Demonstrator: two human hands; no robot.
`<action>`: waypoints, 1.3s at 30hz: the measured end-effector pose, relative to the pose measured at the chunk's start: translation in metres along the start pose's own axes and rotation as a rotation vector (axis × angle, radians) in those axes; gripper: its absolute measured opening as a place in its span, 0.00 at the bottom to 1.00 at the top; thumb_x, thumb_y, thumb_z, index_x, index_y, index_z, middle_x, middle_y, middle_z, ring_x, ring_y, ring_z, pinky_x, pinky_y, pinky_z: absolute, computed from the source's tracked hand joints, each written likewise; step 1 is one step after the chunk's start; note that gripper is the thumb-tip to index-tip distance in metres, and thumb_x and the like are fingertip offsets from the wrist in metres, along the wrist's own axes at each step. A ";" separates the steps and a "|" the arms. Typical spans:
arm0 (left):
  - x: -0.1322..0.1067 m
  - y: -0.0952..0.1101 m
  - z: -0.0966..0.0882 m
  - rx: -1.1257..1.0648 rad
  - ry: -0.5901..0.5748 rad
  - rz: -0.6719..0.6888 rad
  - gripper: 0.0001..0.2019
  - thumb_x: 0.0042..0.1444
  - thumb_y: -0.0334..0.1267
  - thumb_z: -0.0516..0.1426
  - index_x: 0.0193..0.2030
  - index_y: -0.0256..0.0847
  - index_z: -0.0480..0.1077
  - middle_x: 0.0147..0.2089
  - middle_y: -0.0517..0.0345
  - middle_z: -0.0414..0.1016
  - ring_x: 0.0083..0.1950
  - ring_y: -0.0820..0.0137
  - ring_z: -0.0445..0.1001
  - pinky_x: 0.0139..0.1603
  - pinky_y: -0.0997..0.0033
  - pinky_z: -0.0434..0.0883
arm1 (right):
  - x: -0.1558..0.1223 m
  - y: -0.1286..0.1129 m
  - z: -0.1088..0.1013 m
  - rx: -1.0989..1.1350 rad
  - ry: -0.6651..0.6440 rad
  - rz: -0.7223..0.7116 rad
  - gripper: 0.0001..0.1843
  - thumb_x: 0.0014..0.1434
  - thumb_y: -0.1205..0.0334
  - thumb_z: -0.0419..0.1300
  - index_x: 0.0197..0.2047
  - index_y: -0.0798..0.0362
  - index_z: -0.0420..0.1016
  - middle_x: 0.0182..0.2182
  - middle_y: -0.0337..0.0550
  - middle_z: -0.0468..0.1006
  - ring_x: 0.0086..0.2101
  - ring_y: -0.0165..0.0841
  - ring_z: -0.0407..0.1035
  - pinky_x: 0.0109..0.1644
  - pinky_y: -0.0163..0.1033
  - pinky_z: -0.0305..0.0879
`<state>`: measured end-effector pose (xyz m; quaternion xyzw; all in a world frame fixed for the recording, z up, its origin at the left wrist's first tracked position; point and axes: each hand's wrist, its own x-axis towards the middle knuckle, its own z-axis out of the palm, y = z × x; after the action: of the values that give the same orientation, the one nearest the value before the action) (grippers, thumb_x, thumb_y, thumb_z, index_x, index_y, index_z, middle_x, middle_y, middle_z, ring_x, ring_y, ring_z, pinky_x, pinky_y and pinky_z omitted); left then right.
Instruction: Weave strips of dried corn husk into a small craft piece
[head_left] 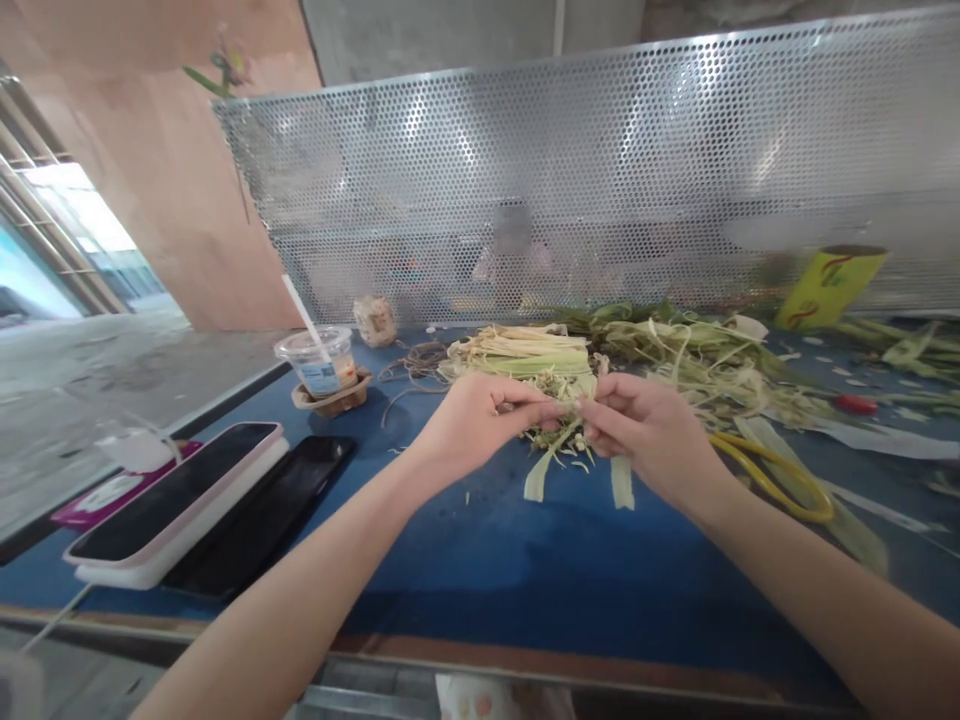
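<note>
Both hands meet above the middle of the table, fingertips close together. My left hand (484, 425) is closed in a pinch, thumb against forefinger, at what looks like a thin pale green leaf strip. My right hand (649, 430) pinches at the same spot from the other side; the fingers partly hide the strip. Just behind them lies a bundle of pale green and straw-coloured leaf strips (517, 350), its cut ends facing me. Two flat strip ends, one a pale leaf strip (535, 480), hang toward the front of the table below the hands. Small trimmings are scattered beneath.
At left are a plastic cup (319, 365) with a straw in a cardboard holder, a pink-edged phone (180, 490) and a black phone (262, 515). Loose leaves (675, 350), yellow-handled scissors or a loop (780, 475) and a yellow box (831, 287) lie right. A perforated metal panel (562, 180) stands behind.
</note>
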<state>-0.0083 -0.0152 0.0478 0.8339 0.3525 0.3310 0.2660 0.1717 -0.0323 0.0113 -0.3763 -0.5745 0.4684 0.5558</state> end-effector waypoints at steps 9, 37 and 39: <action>-0.002 -0.007 0.011 0.537 0.664 0.347 0.12 0.50 0.43 0.57 0.39 0.39 0.70 0.43 0.50 0.73 0.48 0.63 0.66 0.48 0.60 0.59 | -0.001 -0.008 0.006 0.232 0.006 -0.015 0.09 0.46 0.62 0.64 0.25 0.54 0.67 0.18 0.35 0.70 0.14 0.17 0.50 0.19 0.30 0.48; -0.019 -0.004 0.053 0.867 0.516 0.362 0.09 0.52 0.32 0.55 0.22 0.42 0.70 0.53 0.58 0.66 0.54 0.60 0.56 0.48 0.56 0.49 | 0.003 0.010 0.000 0.052 0.062 0.028 0.12 0.48 0.57 0.63 0.26 0.55 0.67 0.17 0.33 0.66 0.16 0.20 0.51 0.19 0.31 0.48; -0.020 -0.002 0.048 0.844 0.545 0.391 0.08 0.53 0.34 0.55 0.24 0.41 0.71 0.49 0.54 0.67 0.51 0.60 0.59 0.47 0.56 0.51 | 0.003 0.006 0.001 0.115 0.066 0.025 0.14 0.48 0.55 0.63 0.23 0.55 0.65 0.17 0.34 0.67 0.15 0.20 0.50 0.19 0.31 0.48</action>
<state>0.0161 -0.0397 0.0083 0.8023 0.3495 0.4081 -0.2600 0.1693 -0.0274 0.0063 -0.3663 -0.5233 0.4949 0.5890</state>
